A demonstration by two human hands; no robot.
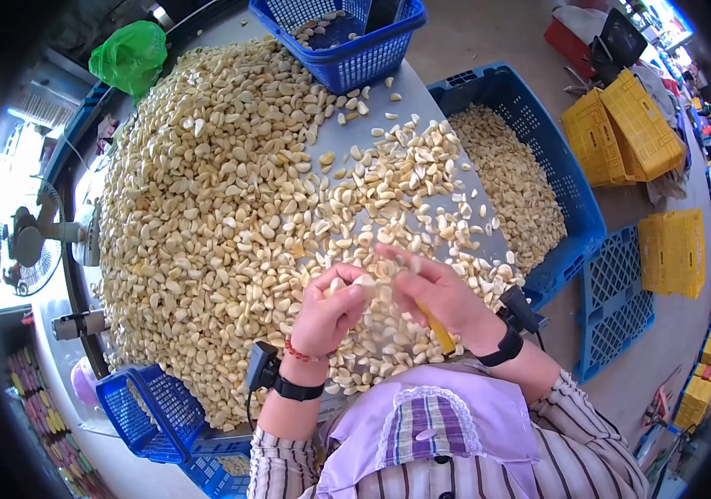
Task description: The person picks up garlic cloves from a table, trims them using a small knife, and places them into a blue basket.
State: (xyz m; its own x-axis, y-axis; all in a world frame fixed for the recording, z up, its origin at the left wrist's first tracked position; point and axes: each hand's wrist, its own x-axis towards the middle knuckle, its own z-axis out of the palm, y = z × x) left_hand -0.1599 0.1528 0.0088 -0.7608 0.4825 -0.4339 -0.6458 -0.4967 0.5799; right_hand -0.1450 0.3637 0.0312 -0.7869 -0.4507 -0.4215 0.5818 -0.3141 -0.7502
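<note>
Peeled garlic cloves lie in a large heap (205, 200) on a metal table, with a looser spread in front of me. My left hand (330, 312) is closed, its thumb and fingers pinching a garlic clove (365, 284). Beside it, my right hand (447, 301) is curled around a tool with a yellow handle (438, 330); its working end is hidden. Motion smears the right fingertips and the cloves by them. Both hands are over the loose cloves near the table's front edge.
A blue basket (372, 62) holding some cloves stands at the table's far edge. To the right is a large blue crate (559, 158) of cloves. Another blue basket (151, 416) sits at lower left. A fan (35, 237) stands left; yellow crates (621, 133) are beyond the blue crate.
</note>
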